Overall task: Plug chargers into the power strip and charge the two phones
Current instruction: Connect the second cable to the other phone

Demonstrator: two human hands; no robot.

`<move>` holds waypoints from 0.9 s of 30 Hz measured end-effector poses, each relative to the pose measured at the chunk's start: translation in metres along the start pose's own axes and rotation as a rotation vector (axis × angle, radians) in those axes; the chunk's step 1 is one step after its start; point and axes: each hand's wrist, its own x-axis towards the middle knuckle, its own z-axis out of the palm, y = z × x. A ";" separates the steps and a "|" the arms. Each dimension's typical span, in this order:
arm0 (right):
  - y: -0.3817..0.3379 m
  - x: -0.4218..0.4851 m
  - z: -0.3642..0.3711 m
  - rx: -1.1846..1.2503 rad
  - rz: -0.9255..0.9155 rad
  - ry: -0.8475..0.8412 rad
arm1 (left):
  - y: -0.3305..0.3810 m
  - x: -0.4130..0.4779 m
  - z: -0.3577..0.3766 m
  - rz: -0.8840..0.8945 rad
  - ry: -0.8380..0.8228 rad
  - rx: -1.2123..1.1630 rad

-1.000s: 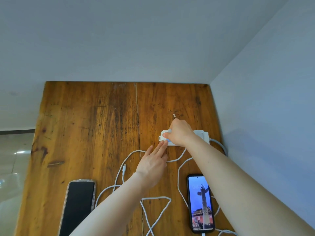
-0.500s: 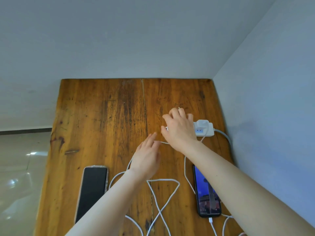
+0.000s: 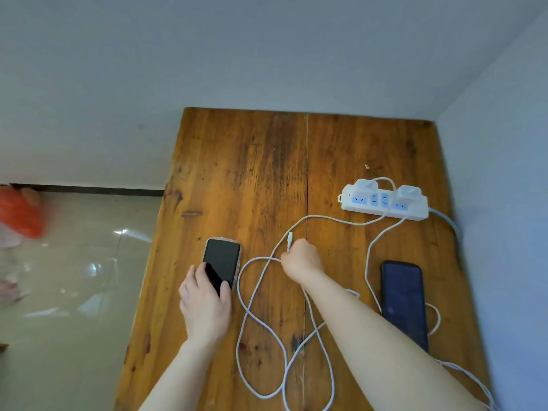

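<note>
1. Counter point(image 3: 267, 173): wood, pushed into the wall corner, tiled floor point(image 3: 74, 277) on its left.
2. Strip point(image 3: 385, 207): white, far right of counter, two chargers point(image 3: 408, 194) plugged in, one at each end.
3. Right phone point(image 3: 403, 298): near right, screen dim, partly under the right forearm; plug end hidden.
4. Left phone point(image 3: 222, 261): flat, screen dark, left of centre.
5. Left hand point(image 3: 204, 304): fingers point(image 3: 207, 277) spread narrow over left phone's near end, gripping its edges.
6. Right hand point(image 3: 302, 259): fingers pinched on cable point(image 3: 255, 295); connector point(image 3: 289, 240) pokes up from the fist, between the phones, unplugged.
</note>
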 end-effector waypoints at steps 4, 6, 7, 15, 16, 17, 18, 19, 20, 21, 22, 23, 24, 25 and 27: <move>0.017 -0.014 -0.014 -0.030 -0.017 -0.003 | -0.012 -0.002 0.001 -0.152 -0.010 -0.044; 0.027 -0.024 -0.020 -0.016 -0.013 -0.027 | -0.018 -0.006 0.004 -0.184 -0.002 -0.049; 0.033 -0.030 -0.022 -0.007 -0.010 -0.038 | -0.021 -0.008 0.005 -0.195 -0.001 -0.037; 0.068 -0.089 -0.038 0.128 -0.109 -0.100 | -0.016 -0.012 0.004 -0.264 -0.002 -0.049; 0.071 -0.098 -0.040 0.127 -0.121 -0.106 | -0.013 -0.012 0.003 -0.285 -0.019 -0.060; 0.074 -0.105 -0.042 0.123 -0.135 -0.108 | -0.010 -0.012 0.001 -0.305 -0.038 -0.076; 0.076 -0.113 -0.043 0.120 -0.148 -0.105 | -0.006 -0.015 -0.001 -0.318 -0.052 -0.099; 0.079 -0.120 -0.045 0.121 -0.163 -0.094 | -0.002 -0.019 -0.003 -0.313 -0.056 -0.124; 0.081 -0.127 -0.048 0.127 -0.177 -0.078 | 0.001 -0.023 -0.007 -0.284 -0.049 -0.149; 0.083 -0.133 -0.051 0.135 -0.190 -0.059 | 0.004 -0.028 -0.010 -0.244 -0.040 -0.177; 0.085 -0.140 -0.055 0.143 -0.202 -0.041 | 0.007 -0.033 -0.016 -0.210 -0.037 -0.212; 0.086 -0.146 -0.059 0.152 -0.218 -0.022 | 0.010 -0.038 -0.022 -0.195 -0.046 -0.259; 0.087 -0.153 -0.062 0.165 -0.233 -0.005 | 0.012 -0.044 -0.029 -0.208 -0.062 -0.325; 0.087 -0.161 -0.066 0.182 -0.251 0.010 | 0.015 -0.050 -0.037 -0.245 -0.084 -0.417; 0.086 -0.176 -0.069 0.201 -0.295 0.046 | 0.024 -0.066 -0.052 -0.355 -0.148 -0.671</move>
